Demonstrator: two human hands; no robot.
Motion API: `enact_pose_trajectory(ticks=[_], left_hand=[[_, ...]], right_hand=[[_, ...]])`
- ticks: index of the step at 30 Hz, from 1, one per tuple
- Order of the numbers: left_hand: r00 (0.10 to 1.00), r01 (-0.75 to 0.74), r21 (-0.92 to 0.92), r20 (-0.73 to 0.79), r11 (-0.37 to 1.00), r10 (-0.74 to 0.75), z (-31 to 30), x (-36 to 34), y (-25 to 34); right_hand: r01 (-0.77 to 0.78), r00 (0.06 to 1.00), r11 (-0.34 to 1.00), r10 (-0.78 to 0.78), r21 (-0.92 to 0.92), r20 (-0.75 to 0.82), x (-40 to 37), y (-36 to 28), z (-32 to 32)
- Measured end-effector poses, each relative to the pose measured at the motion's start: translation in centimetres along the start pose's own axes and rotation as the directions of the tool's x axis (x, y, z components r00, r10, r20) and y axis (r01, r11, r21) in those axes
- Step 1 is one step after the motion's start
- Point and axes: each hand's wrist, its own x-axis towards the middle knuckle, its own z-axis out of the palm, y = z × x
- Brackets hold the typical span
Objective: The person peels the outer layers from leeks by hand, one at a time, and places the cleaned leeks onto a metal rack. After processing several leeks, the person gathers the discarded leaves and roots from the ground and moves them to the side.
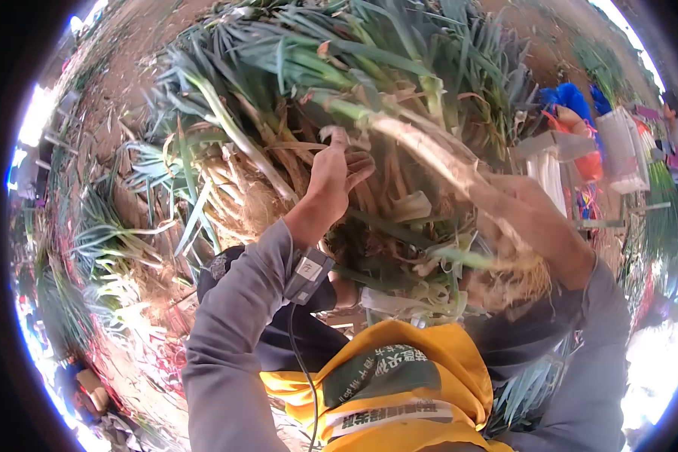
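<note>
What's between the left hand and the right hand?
Brownish stalks and a pale leaf; the long stalks gripped by the right hand slant across the gap too. Head view shows it.

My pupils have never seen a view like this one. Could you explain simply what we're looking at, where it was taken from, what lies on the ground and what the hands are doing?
There is no machine here: these are a person's bare hands. The single picture comes from a camera worn on that person's head, looking forward and down, so the yellow apron is at the bottom. Its very wide lens bends the edges.

On the brown ground lies a large heap of long green leaves, like leeks or big spring onions.

The right hand grips pale stalks, slightly blurred. The left hand is by the heap, thumb up; whether it holds anything is unclear. Near its wrist is a small grey device with a cable.
</note>
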Motion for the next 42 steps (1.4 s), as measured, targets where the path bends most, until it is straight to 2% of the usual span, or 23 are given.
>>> enact_pose_trajectory(ticks=[2,3,5,7,11,12,14,15,16,17,19,20,21,23,25,26,30,32,35,37,39,41,42], left_hand=[[0.995,0.082,-0.251,0.071,0.964,-0.066,1.4,-0.3,0.2],[0.994,0.087,-0.240,0.082,0.967,-0.069,2.1,-0.2,0.3],[0.995,0.056,-0.158,0.087,0.986,-0.043,3.1,-0.2,0.5],[0.986,0.021,-0.190,0.167,0.982,0.011,3.8,0.1,-0.3],[0.930,0.096,-0.367,0.364,0.925,0.048,7.0,-1.3,-0.1],[0.908,0.096,-0.412,0.410,0.906,0.090,7.8,-2.6,0.7],[0.879,0.117,-0.442,0.463,0.889,0.115,9.4,-6.1,2.3],[0.866,0.058,-0.465,0.464,0.883,0.188,10.1,-7.8,3.2],[0.846,-0.002,-0.489,0.465,0.872,0.262,10.8,-9.5,4.1],[0.841,0.008,-0.483,0.477,0.875,0.256,11.6,-11.3,5.1],[0.783,-0.142,-0.550,0.446,0.823,0.434,12.8,-14.7,7.3],[0.731,-0.240,-0.542,0.444,0.805,0.518,13.2,-15.6,8.7],[0.667,-0.340,-0.534,0.444,0.774,0.599,13.1,-15.9,10.0],[0.705,-0.372,-0.495,0.399,0.785,0.586,11.8,-14.5,12.1],[0.676,-0.526,-0.437,0.306,0.730,0.670,11.5,-11.9,13.1],[0.690,-0.496,-0.467,0.299,0.732,0.659,11.3,-10.6,13.3],[0.760,-0.508,-0.442,0.175,0.740,0.626,8.3,-3.5,13.1],[0.717,-0.525,-0.393,0.272,0.754,0.642,5.3,-0.6,13.4],[0.754,-0.504,-0.426,0.208,0.751,0.623,4.2,-0.2,13.3],[0.739,-0.528,-0.403,0.214,0.747,0.638,3.2,-0.4,13.6],[0.724,-0.547,-0.386,0.227,0.742,0.652,2.4,-1.0,13.5],[0.709,-0.508,-0.280,0.400,0.814,0.580,2.4,-2.4,14.0],[0.767,-0.527,-0.306,0.231,0.793,0.599,3.6,-3.3,13.2]], right_hand=[[-0.040,0.999,0.998,0.041,-0.047,0.011,-2.6,0.7,0.0],[-0.087,0.995,0.991,0.092,-0.104,0.044,-3.8,1.0,0.2],[-0.043,0.998,0.987,0.049,-0.153,0.035,-7.1,0.7,0.6],[-0.010,1.000,0.956,0.006,-0.292,-0.014,-10.4,0.0,-0.2],[0.061,0.986,0.912,-0.118,-0.405,-0.119,-15.9,0.6,-1.9],[-0.039,0.972,0.883,-0.075,-0.467,-0.223,-17.7,0.0,-2.6],[0.101,0.870,0.608,-0.438,-0.788,-0.226,-21.9,3.9,-4.5],[0.075,0.774,0.424,-0.596,-0.903,-0.215,-24.0,5.8,-5.5],[-0.026,0.764,0.576,-0.516,-0.817,-0.388,-25.6,6.5,-6.0],[-0.158,0.710,0.531,-0.525,-0.833,-0.470,-26.6,7.6,-6.6],[-0.425,0.581,0.451,-0.529,-0.785,-0.619,-28.4,9.9,-7.7],[-0.262,0.561,0.717,-0.432,-0.646,-0.707,-27.7,10.7,-8.0],[-0.185,0.630,0.699,-0.455,-0.691,-0.629,-26.7,10.1,-8.6],[-0.012,0.748,0.672,-0.485,-0.740,-0.453,-23.5,7.4,-9.2],[0.137,0.881,0.856,-0.335,-0.499,-0.335,-16.7,7.1,-7.4],[0.312,0.822,0.795,-0.500,-0.520,-0.272,-13.2,8.6,-6.7],[0.509,0.565,0.580,-0.782,-0.636,-0.262,-0.6,12.3,-1.5],[0.545,0.580,0.630,-0.760,-0.554,-0.293,5.2,15.2,1.4],[0.529,0.639,0.703,-0.699,-0.475,-0.321,8.2,15.1,5.3],[0.619,0.457,0.582,-0.813,-0.528,-0.361,9.4,14.9,7.3],[0.632,0.508,0.630,-0.776,-0.451,-0.374,9.7,14.1,8.0],[0.650,0.680,0.709,-0.704,-0.273,-0.207,10.3,11.5,7.4],[0.697,0.608,0.647,-0.761,-0.309,-0.225,11.2,10.1,7.5]])
